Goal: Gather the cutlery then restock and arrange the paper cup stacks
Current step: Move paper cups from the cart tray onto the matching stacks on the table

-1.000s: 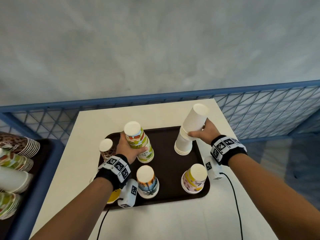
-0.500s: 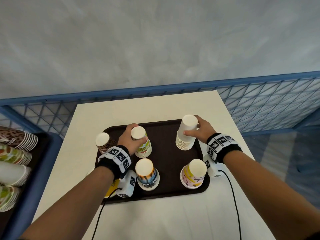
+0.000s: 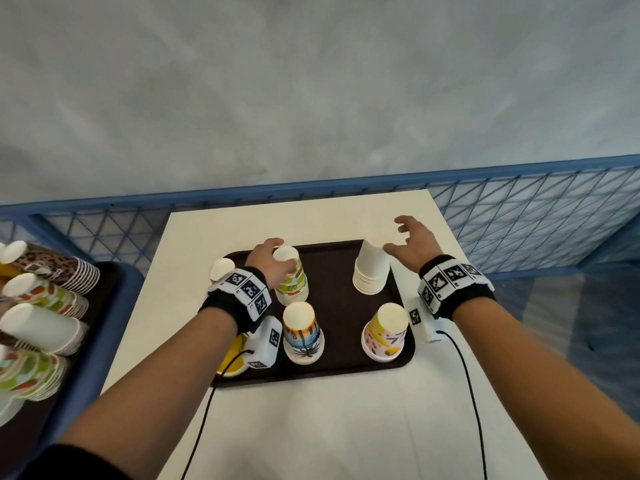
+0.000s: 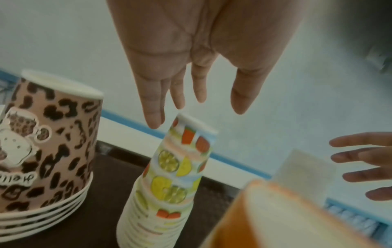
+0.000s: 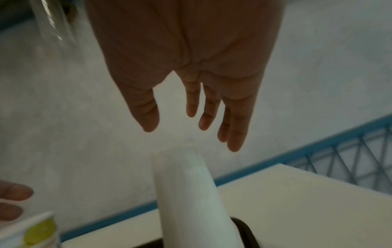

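letting go — right hand (image 3: 412,244) has lifted clear of the white cup stack (image 3: 371,270), fingers spread; left hand (image 4: 191,58) has loosened to straight fingers grazing the fruit-print stack (image 4: 167,181). both stacks now stand on the tray (image 3: 346,306), table (image 3: 329,427) — restocked, arranging next.

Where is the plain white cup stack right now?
In the head view, the plain white cup stack stands upside down at the far right of the brown tray, just below the open right hand, behind the yellow-pink stack.

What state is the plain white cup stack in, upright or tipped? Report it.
Upright: the white cup stack stands rims-down on the tray, with the right hand open beside its top.
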`<state>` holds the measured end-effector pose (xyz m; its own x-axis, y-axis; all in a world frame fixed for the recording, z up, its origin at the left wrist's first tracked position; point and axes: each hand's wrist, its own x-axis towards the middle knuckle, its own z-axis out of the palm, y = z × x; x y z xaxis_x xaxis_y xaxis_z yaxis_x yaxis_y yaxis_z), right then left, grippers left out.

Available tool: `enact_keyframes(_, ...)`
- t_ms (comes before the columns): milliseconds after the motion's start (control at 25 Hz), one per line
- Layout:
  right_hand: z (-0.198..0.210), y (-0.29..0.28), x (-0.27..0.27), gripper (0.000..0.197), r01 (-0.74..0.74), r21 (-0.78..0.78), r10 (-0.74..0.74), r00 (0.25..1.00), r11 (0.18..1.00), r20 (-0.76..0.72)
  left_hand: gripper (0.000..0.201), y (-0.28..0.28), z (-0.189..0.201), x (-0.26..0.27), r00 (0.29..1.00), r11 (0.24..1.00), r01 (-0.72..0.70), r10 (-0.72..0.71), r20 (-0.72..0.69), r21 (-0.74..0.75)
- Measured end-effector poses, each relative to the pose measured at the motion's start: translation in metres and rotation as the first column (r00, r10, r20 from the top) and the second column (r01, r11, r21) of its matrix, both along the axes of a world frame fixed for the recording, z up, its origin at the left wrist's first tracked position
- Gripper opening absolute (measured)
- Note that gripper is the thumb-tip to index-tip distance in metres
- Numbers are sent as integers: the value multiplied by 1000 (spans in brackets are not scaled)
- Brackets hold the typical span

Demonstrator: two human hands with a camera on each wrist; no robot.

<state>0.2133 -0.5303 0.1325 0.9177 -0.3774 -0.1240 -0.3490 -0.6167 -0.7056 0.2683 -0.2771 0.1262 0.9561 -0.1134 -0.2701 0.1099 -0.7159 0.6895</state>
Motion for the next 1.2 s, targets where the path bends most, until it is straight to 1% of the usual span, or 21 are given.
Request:
enact_keyframes(80,20,19,-13,48,-29,-61,35,994,998,101,46,8,16,-15,999,999,20,-18,48,-48)
enact_keyframes(160,37,51,-26,40,-101,-67,111,980,993,164,39,21,30,-35,996,993,47,-38,80,-106)
enact_keyframes(240,47,89,-37,35,-190,-48,195,963,981,187,34,39,42,-55,994,984,54,-37,100,-169)
enact_keyframes(360,51,162,-47,32,-353,-30,352,917,935,186,28,91,49,-82,990,978,12,18,138,-210)
enact_keyframes(480,40,241,-47,31,-500,-38,498,848,865,179,23,164,43,-99,979,967,-86,127,161,-238)
enact_keyframes(600,22,317,-40,30,-625,-66,628,769,778,121,24,247,30,-111,945,949,-241,277,173,-203)
enact_keyframes(640,15,347,-37,31,-653,-65,656,749,755,96,26,279,26,-115,927,938,-300,330,178,-175)
enact_keyframes(760,-2,435,-29,32,-704,-19,704,709,710,49,33,375,13,-127,866,887,-461,450,217,2)
enact_keyframes(880,-18,506,-18,38,-704,37,704,710,709,29,43,450,4,-134,833,845,-529,498,243,80)
enact_keyframes(960,-27,547,-9,48,-674,71,675,737,735,14,47,490,-3,-131,828,841,-532,491,272,99)
enact_keyframes(1000,-30,565,-5,53,-649,95,651,759,755,6,49,505,-8,-127,834,851,-514,468,291,105)
enact_keyframes(1080,-40,592,2,59,-581,149,587,809,800,-1,49,520,-16,-117,876,897,-427,379,299,116)
enact_keyframes(1160,-52,610,7,62,-506,217,520,854,834,-5,52,525,-25,-104,922,947,-306,271,276,95)
enact_keyframes(1200,-58,615,8,64,-469,256,487,874,845,-8,55,523,-29,-97,935,960,-267,237,265,81)
